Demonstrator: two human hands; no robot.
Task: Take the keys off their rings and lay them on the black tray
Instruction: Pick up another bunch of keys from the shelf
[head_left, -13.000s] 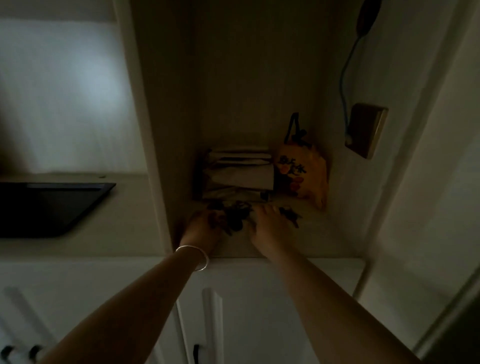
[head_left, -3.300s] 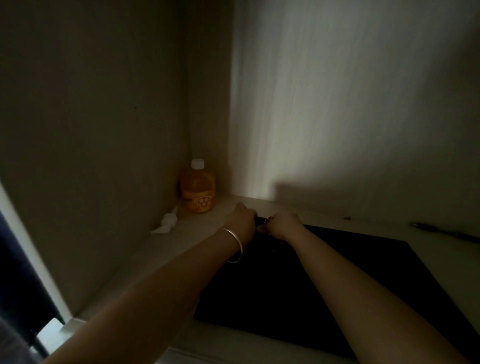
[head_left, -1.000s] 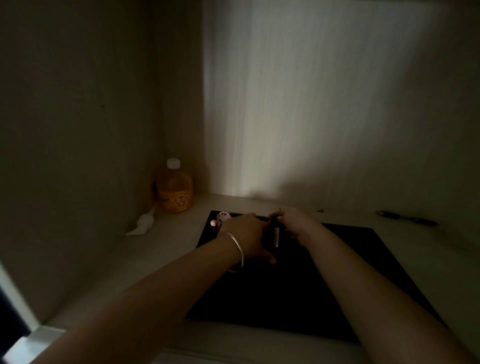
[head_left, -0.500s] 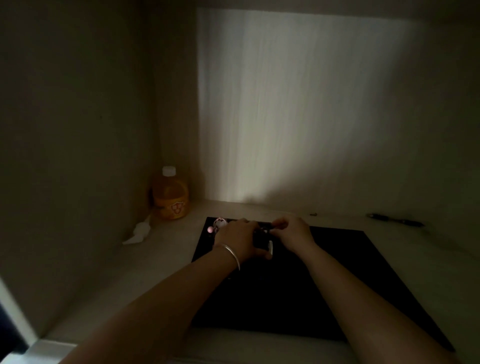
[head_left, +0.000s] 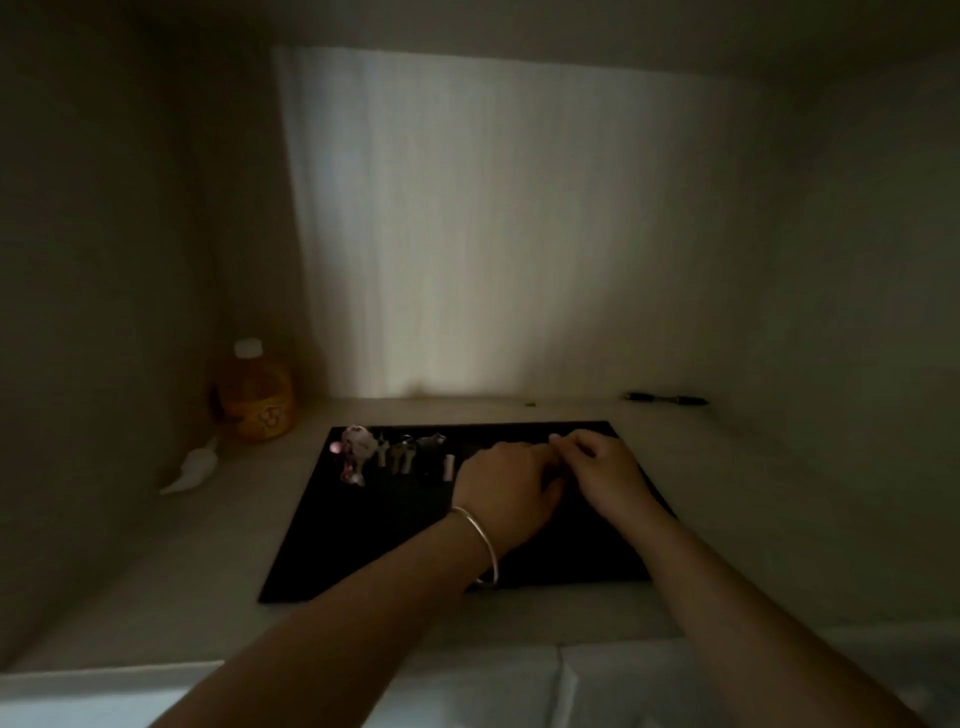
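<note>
The black tray (head_left: 374, 535) lies flat on a pale shelf in dim light. Near its far left corner rest a pink and white charm (head_left: 356, 449), a couple of silver keys (head_left: 399, 454) and a small white piece (head_left: 449, 466). My left hand (head_left: 506, 480), with a silver bangle at the wrist, and my right hand (head_left: 605, 467) meet over the tray's far middle. Their fingertips are pinched together on something small and dark that I cannot make out. Whatever lies under the hands is hidden.
An orange bottle (head_left: 255, 400) with a white cap stands in the back left corner. A crumpled white scrap (head_left: 191, 470) lies in front of it. A dark pen (head_left: 667, 399) rests against the back wall at the right. Walls close in on three sides.
Both hands have shifted to the right along the tray's far edge. The charm and keys that my left hand covered now lie exposed at the far left of the tray.
</note>
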